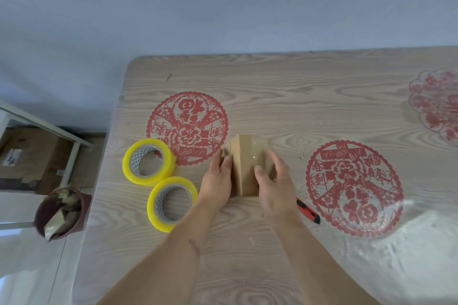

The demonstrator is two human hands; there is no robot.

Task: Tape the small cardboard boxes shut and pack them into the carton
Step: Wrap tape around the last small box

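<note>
A: Count on the worktop (322, 82), please.

B: Small cardboard box (244, 163): one, between two hands, the left hand (216, 181) and the right hand (273, 186).

A: Tape?

B: Yellow tape rolls: two. One farther roll (149, 161), one nearer roll (172, 203), side by side left of the box.

A: Cutting tools?

B: Red-and-black utility knife (308, 212): one, partly behind the right wrist.

A: Decorations?

B: Red paper-cut roundels: three. One at left (187, 128), one at right (354, 188), one cut off by the frame's right edge (436, 104).

A: Off the worktop?

B: Dark red bin (60, 213): one, with scraps inside. Large brown carton (32, 156) on the floor: one.
</note>
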